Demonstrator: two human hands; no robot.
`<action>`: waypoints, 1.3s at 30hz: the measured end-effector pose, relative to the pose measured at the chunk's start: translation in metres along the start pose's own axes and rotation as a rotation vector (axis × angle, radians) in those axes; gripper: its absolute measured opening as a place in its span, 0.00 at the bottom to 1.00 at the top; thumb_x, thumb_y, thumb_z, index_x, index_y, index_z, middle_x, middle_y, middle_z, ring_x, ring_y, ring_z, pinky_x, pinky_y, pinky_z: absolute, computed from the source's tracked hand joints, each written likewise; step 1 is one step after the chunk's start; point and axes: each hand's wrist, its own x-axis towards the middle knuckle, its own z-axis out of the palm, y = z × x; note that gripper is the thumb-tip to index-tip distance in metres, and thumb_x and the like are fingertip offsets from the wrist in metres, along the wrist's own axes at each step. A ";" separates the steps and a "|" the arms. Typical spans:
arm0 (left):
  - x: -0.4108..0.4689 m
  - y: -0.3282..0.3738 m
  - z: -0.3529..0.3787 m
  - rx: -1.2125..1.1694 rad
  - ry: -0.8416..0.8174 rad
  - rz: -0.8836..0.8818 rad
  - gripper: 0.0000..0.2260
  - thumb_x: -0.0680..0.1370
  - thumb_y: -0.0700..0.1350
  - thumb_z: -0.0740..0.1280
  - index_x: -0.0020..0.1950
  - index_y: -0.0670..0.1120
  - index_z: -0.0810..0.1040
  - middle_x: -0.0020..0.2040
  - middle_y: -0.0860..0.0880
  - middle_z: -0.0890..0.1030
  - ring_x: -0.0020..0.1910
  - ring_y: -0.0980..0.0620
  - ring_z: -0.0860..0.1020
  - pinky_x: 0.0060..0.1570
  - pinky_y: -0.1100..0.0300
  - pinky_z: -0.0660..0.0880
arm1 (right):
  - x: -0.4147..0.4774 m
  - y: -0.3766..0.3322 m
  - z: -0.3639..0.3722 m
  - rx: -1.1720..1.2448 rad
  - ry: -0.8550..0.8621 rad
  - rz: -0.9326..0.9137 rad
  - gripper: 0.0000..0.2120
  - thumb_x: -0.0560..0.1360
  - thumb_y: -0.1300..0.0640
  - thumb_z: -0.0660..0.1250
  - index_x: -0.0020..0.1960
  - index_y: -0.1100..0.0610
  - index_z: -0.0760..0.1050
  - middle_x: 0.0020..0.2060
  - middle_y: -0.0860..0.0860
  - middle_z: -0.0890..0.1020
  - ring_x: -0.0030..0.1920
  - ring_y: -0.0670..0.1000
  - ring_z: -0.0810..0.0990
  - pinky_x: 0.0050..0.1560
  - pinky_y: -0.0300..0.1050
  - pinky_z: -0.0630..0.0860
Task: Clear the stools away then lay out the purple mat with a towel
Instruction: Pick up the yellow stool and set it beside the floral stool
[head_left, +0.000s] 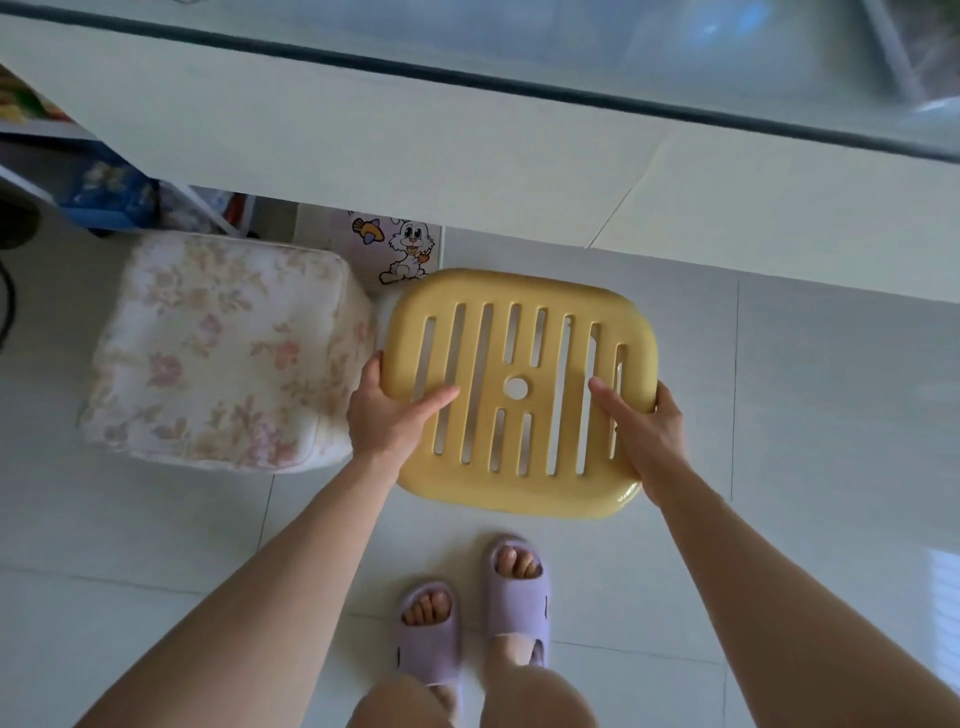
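Both hands grip the yellow slatted stool (519, 389) by its seat edges, left hand (387, 415) and right hand (641, 426) with thumbs on top; it is just beside a floral cushioned stool (218, 353), near the table (415, 150)

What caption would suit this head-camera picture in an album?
Left hand and right hand grip the yellow stool beside a floral-covered stool.

Glossy white tile floor (831, 415); glass-topped table (363, 156) ahead
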 end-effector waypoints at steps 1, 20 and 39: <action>0.007 -0.001 0.004 -0.004 0.001 -0.001 0.45 0.58 0.59 0.80 0.71 0.48 0.67 0.62 0.50 0.78 0.60 0.47 0.77 0.62 0.48 0.74 | 0.008 -0.001 0.003 0.003 -0.008 -0.004 0.28 0.61 0.38 0.76 0.56 0.43 0.69 0.44 0.40 0.79 0.44 0.43 0.78 0.37 0.40 0.71; 0.042 -0.012 0.026 0.012 0.016 -0.024 0.43 0.60 0.57 0.80 0.71 0.48 0.68 0.60 0.50 0.78 0.57 0.47 0.77 0.58 0.52 0.75 | 0.054 0.014 0.023 0.001 0.001 -0.008 0.25 0.62 0.39 0.76 0.54 0.42 0.71 0.42 0.40 0.80 0.43 0.42 0.78 0.35 0.38 0.70; -0.010 0.025 -0.007 0.082 -0.055 0.040 0.44 0.66 0.58 0.76 0.76 0.49 0.58 0.74 0.46 0.65 0.73 0.46 0.63 0.70 0.46 0.63 | -0.013 -0.013 0.005 -0.040 -0.001 -0.003 0.48 0.65 0.38 0.73 0.77 0.51 0.54 0.73 0.54 0.64 0.71 0.57 0.66 0.66 0.54 0.66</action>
